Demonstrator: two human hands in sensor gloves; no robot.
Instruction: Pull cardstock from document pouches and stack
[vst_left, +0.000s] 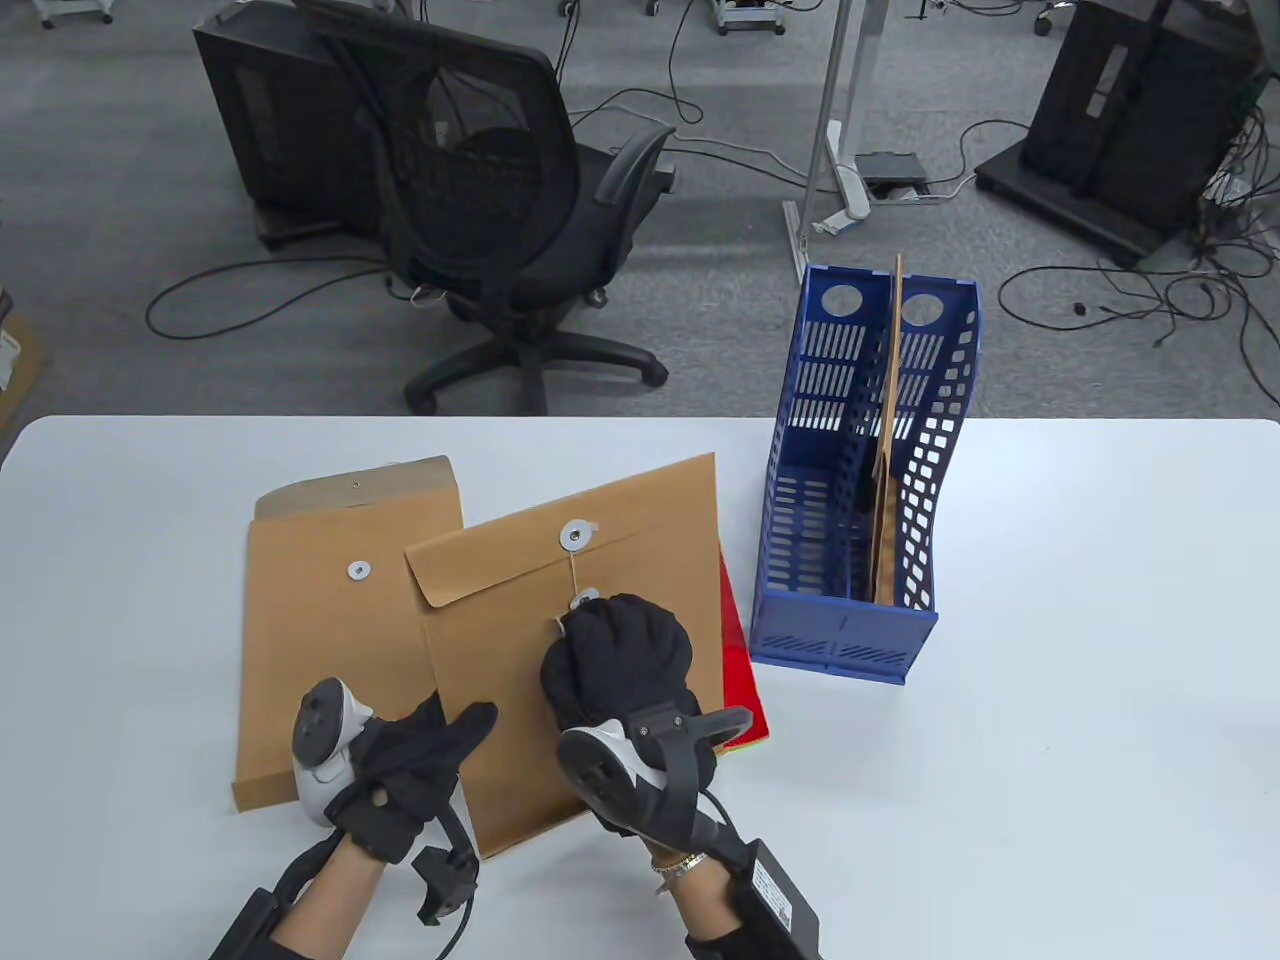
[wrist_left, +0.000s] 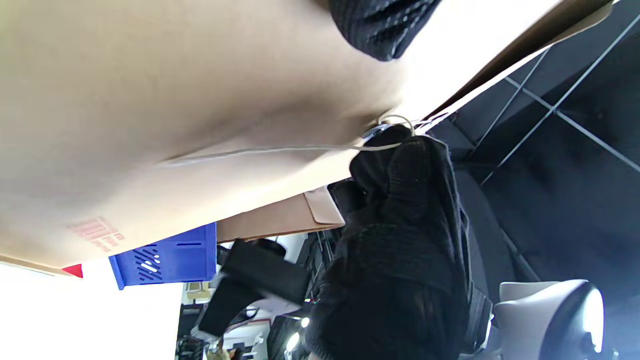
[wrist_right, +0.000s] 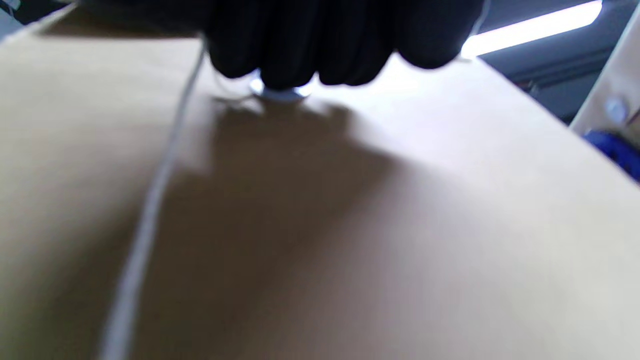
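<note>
A brown string-tie document pouch (vst_left: 620, 540) lies tilted on the table, its flap closed, over a red cardstock sheet (vst_left: 742, 660). My right hand (vst_left: 615, 655) is curled over the pouch's lower white button (vst_left: 585, 598) and pinches the white string (wrist_left: 260, 150) there; the button also shows in the right wrist view (wrist_right: 280, 92). My left hand (vst_left: 400, 760) rests flat on the pouch's lower left edge, thumb out over it. A second pouch (vst_left: 340, 620) lies under it to the left, flap open.
A blue two-slot file rack (vst_left: 850, 620) stands right of the pouches with another brown pouch (vst_left: 888, 480) upright in it. A black office chair (vst_left: 500, 220) stands beyond the table's far edge. The white table (vst_left: 1050, 760) extends to the right.
</note>
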